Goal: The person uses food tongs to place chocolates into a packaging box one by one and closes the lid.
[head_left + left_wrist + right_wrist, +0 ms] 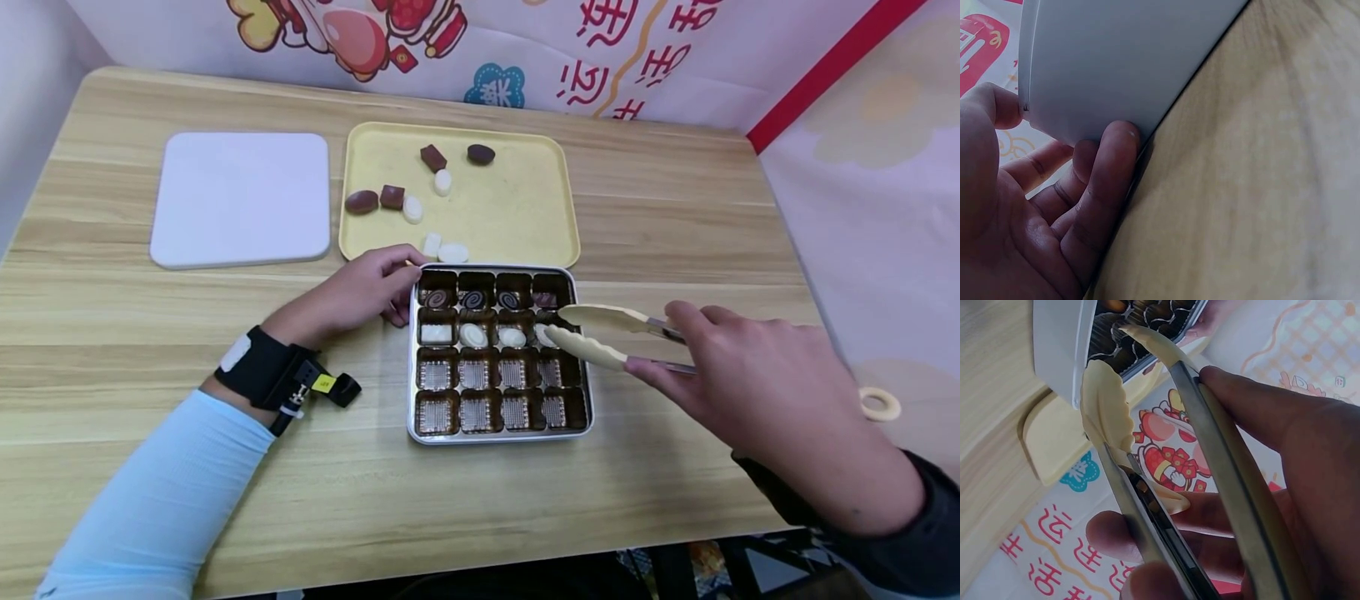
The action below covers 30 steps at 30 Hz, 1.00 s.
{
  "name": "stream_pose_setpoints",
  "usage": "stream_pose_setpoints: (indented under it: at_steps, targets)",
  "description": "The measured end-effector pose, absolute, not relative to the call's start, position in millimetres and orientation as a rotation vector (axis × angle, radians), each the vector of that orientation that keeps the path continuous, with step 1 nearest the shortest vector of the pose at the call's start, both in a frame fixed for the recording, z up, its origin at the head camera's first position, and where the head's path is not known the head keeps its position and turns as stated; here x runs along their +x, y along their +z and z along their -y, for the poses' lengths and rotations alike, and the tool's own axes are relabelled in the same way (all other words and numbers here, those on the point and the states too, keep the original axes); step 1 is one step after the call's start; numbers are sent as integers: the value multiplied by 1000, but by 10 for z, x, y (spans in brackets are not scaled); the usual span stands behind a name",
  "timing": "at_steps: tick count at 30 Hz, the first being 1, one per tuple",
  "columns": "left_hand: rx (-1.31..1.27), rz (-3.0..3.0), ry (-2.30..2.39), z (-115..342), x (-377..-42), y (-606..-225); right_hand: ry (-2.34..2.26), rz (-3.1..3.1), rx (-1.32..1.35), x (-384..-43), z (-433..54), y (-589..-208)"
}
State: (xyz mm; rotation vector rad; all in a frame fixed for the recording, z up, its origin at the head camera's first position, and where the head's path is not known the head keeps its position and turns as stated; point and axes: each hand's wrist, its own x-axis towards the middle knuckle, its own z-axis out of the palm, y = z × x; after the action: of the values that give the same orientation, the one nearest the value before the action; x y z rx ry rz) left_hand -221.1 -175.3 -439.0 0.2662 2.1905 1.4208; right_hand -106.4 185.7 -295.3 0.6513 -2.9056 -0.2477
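A metal chocolate box [500, 439] with a brown divided insert stands on the table. Dark chocolates [473, 300] fill its back row, white chocolates [473, 336] the second; the two front rows hold none. My left hand [352, 292] grips the box's back left corner, fingers bent against its side wall [1116, 62] and thumb at the rim. My right hand [772, 387] holds tongs [600, 350] with cream scalloped tips. The tips stand apart over the right end of the second row, beside a white chocolate [541, 335]; whether they touch it I cannot tell.
Behind the box lies a pale yellow tray [517, 208] with several brown and white chocolates. A white board [240, 200] lies to its left. A printed cloth [540, 50] hangs behind the table [337, 500]. A cream ring [879, 404] shows beyond my right wrist.
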Motion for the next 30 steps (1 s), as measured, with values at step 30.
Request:
stream_pose_setpoints:
  at_steps: [30]
  targets:
    - [286, -2181, 1433, 1789, -2164, -4351, 13, 3072, 540, -2644, -987, -3491]
